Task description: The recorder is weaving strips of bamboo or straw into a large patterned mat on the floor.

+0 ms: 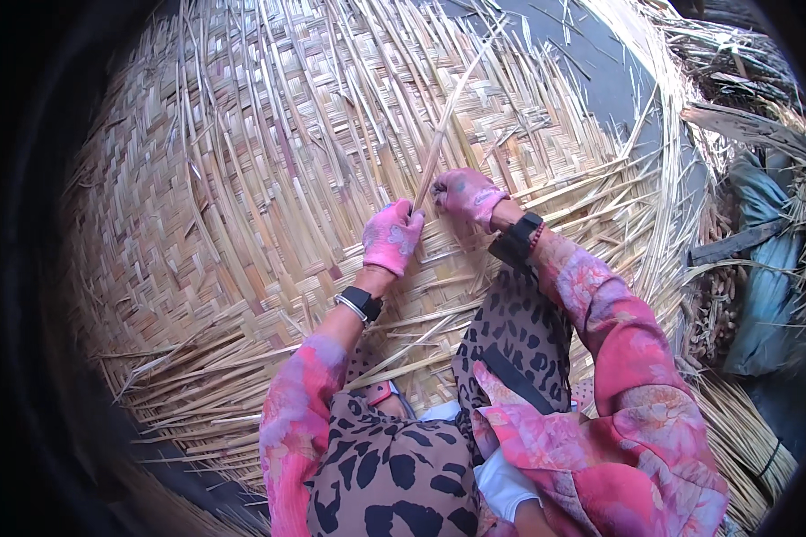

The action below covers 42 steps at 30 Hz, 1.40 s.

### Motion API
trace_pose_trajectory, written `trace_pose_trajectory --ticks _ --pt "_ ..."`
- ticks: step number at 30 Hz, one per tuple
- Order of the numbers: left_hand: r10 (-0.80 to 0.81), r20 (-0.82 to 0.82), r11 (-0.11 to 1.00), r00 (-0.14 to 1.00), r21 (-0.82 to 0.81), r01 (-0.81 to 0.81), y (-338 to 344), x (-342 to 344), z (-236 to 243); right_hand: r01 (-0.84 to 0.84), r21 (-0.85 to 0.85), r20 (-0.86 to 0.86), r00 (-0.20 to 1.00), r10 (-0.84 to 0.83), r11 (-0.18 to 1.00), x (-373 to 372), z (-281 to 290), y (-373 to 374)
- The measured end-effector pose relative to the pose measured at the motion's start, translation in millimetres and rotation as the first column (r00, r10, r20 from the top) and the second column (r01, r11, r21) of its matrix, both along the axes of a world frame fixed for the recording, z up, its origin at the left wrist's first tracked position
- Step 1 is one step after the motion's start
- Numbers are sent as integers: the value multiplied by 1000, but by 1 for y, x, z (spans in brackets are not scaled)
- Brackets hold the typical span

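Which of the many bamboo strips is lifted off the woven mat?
The long pale strip rising up from between the left hand and right hand; the other strips lie flat in the woven mat.

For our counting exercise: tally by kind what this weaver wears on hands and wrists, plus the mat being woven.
Pink gloves: 2, on the left hand and right hand
Black wristbands: 2
Red bead bracelet: 1
Woven bamboo-strip mat: 1
Total: 6

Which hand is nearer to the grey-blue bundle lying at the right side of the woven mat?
Right. The right hand in its pink glove lies closer to the grey-blue bundle, though well apart from it. The left hand sits farther left, beside the long pale strip.
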<state>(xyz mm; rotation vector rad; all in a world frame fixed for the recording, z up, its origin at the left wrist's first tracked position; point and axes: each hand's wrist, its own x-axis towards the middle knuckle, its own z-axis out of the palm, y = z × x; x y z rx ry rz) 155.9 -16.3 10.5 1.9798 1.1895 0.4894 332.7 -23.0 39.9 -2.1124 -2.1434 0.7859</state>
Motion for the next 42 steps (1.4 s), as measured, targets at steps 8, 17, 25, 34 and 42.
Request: trace_pose_trajectory --ticks 8,17,25,34,42 --pt "81 279 992 957 69 -104 -17 -18 18 393 -474 -656 439 -614 788 -1 -7 31" --pt "242 234 969 942 -114 -221 -14 -15 -5 441 -451 -792 204 -576 776 -2 2 8" --pt "-112 18 950 994 295 102 1 5 -17 47 362 -448 884 130 931 1 27 -12" --pt "-55 306 998 950 -14 62 5 4 -17 -98 -227 143 981 133 969 43 -7 -19" --pt "-282 -428 830 859 340 442 -24 -13 -14 -290 -80 196 934 300 954 17 12 -17"
